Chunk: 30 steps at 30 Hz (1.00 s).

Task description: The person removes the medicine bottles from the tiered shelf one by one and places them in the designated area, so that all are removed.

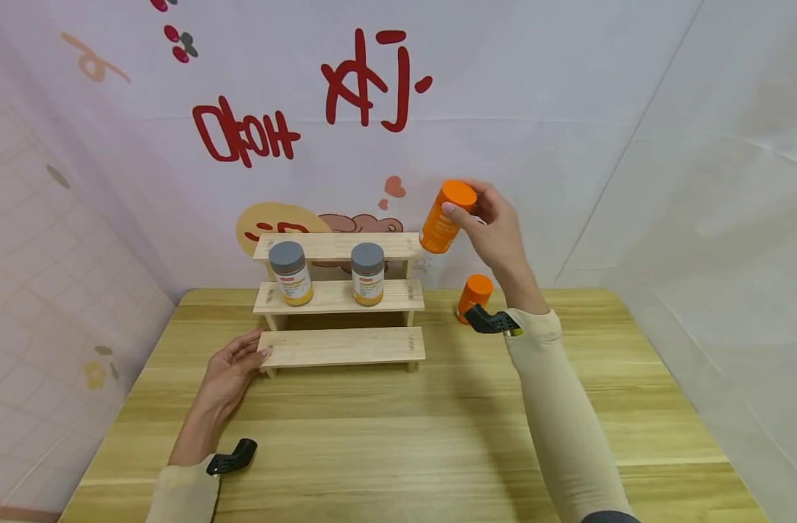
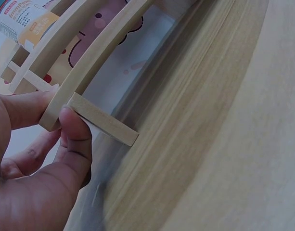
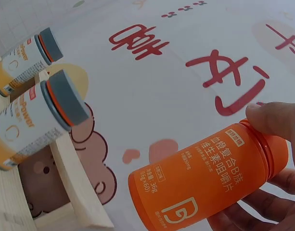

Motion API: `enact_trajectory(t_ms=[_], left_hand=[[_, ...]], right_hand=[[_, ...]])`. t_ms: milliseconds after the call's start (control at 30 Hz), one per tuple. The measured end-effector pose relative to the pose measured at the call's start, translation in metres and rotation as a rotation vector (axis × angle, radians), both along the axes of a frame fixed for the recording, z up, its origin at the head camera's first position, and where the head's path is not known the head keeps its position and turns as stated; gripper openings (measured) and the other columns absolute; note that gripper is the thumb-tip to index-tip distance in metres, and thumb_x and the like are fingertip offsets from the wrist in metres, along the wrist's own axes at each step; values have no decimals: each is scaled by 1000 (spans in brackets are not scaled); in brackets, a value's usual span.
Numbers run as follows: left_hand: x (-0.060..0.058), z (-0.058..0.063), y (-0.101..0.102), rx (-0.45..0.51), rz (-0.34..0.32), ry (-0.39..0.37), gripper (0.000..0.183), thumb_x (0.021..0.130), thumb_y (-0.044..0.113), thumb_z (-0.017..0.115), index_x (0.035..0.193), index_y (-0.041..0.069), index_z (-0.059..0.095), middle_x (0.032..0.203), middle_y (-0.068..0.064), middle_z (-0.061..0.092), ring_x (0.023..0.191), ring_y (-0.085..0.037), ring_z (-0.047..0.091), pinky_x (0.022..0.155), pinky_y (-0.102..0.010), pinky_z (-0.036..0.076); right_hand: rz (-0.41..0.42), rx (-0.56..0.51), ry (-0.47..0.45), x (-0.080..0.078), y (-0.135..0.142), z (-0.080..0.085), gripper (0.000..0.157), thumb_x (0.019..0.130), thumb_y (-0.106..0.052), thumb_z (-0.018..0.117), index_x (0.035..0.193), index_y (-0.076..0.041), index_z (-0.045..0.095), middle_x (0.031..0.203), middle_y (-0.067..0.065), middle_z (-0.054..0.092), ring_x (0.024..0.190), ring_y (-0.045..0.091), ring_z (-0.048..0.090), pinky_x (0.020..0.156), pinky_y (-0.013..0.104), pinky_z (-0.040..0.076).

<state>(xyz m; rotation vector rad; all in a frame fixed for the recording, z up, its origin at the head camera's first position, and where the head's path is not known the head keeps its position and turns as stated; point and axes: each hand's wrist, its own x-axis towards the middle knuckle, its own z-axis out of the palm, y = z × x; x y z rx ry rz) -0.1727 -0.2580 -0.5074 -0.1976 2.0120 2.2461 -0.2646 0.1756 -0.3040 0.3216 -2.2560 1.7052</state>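
Note:
My right hand (image 1: 499, 229) grips an orange vitamin bottle (image 1: 442, 221) near its cap, holding it tilted in the air at the right end of the top shelf. In the right wrist view, printed labelling faces the camera on this bottle (image 3: 200, 178). With thumb and fingers, my left hand (image 1: 231, 370) pinches the left end of the bottom step of a three-tier wooden rack (image 1: 342, 347). Two grey-capped supplement bottles stand on the middle tier, one at the left (image 1: 291, 274) and one right of centre (image 1: 368, 274).
A second orange bottle (image 1: 476, 292) stands on the wooden table (image 1: 372, 450) right of the rack, partly hidden by the right wrist's black camera mount (image 1: 490, 319). Behind the rack rises a white printed backdrop (image 1: 535, 109).

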Motion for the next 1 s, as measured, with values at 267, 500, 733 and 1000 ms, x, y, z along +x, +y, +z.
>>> enact_trajectory(t_ms=[267, 500, 733, 1000], left_hand=[[1, -2, -1, 6, 11, 0, 61, 99, 8, 68, 152, -2, 40, 106, 8, 59, 90, -3, 58, 72, -20, 55], [2, -1, 1, -2, 14, -16, 67, 99, 10, 68, 155, -4, 34, 108, 9, 57, 91, -2, 58, 74, -19, 55], [0, 1, 1, 2, -4, -9, 66, 100, 10, 67, 155, -4, 34, 110, 10, 63, 93, -3, 60, 74, -21, 55], [-1, 1, 0, -24, -9, -7, 66, 100, 12, 68, 155, -2, 36, 111, 9, 62, 94, -3, 60, 75, -21, 55]], right_hand=[[-29, -19, -48, 0, 21, -19, 47, 95, -35, 76, 138, -23, 61, 130, 2, 66, 113, 17, 59, 97, 31, 49], [-67, -13, -67, 1, 41, -32, 50, 94, -37, 76, 140, -24, 60, 129, 1, 66, 113, 15, 59, 94, 27, 48], [-113, 4, -94, 8, 63, -43, 52, 95, -38, 75, 142, -24, 58, 130, -1, 66, 114, 13, 58, 93, 25, 47], [-148, -4, -104, 13, 83, -56, 54, 96, -34, 74, 146, -23, 57, 131, -3, 65, 112, 12, 57, 91, 20, 48]])
